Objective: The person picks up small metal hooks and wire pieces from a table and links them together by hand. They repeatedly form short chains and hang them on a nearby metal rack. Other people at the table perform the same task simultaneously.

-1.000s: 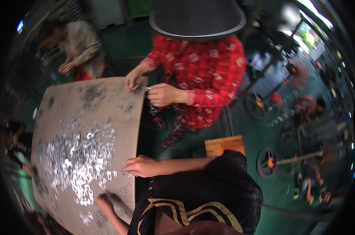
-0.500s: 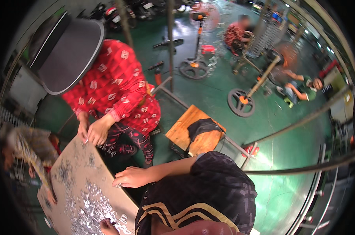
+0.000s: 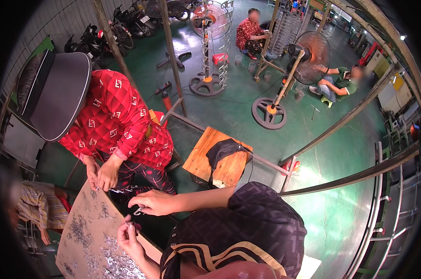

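Motorbikes [image 3: 132,29] stand at the back (one's white plate [image 3: 144,20] is too small to read). A co-worker's red shirt [image 3: 122,123] bears repeated white letter-like motifs. The brown table [image 3: 78,211] carries scattered metal pieces [image 3: 119,261]. Near its edge, the right hand [image 3: 153,202] pinches a shiny metal piece [image 3: 137,211]; the left hand [image 3: 131,237] is just beside, its grip unclear.

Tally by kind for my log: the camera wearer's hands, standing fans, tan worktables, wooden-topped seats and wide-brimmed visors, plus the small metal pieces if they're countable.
Wearer's hands: 2
Standing fans: 2
Tan worktable: 1
Wooden-topped seat: 1
Wide-brimmed visor: 1
Total: 7
Small metal pieces: too many and overlapping to count, so left out.
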Tool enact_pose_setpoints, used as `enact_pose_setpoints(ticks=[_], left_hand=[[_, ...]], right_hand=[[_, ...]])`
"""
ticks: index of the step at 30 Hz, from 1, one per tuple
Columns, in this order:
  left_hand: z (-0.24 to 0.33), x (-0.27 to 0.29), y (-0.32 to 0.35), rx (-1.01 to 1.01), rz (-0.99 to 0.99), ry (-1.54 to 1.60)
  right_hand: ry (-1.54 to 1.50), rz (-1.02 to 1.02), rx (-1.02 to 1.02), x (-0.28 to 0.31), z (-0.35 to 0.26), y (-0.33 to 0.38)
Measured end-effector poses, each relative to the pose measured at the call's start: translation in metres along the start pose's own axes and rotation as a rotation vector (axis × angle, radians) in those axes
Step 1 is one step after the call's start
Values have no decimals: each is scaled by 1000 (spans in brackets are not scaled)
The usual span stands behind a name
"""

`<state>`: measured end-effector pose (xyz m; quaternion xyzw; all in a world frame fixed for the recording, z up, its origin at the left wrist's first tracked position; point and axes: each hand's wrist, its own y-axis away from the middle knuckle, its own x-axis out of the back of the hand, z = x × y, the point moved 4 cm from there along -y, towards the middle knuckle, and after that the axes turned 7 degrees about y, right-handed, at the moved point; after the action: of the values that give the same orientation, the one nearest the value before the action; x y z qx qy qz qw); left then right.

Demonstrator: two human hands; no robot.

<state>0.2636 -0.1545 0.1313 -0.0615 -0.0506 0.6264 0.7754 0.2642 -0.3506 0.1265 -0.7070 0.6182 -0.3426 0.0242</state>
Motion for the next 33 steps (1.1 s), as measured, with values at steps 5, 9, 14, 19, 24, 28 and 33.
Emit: enact_pose_setpoints(ticks=[5,9,14,19,24,28,33], left_hand=[[-9,-29,-15,-60,-63,33],[-17,-47,-17,-8,-87,93],[-28,-54,-15,35,-85,220],[-37,-48,-9,90,-103,360],[-44,-42,-8,110,-133,414],[-53,-32,-5,127,-101,445],[-55,-21,1,124,-107,412]], right_hand=[[-9,61,-49,13,4,6],[-31,15,-119,16,2,9],[-55,42,-85,18,2,10],[-72,26,-83,9,2,15],[-67,53,-72,0,1,19],[-65,20,-129,-8,-2,21],[-101,71,-130,-22,-6,27]])
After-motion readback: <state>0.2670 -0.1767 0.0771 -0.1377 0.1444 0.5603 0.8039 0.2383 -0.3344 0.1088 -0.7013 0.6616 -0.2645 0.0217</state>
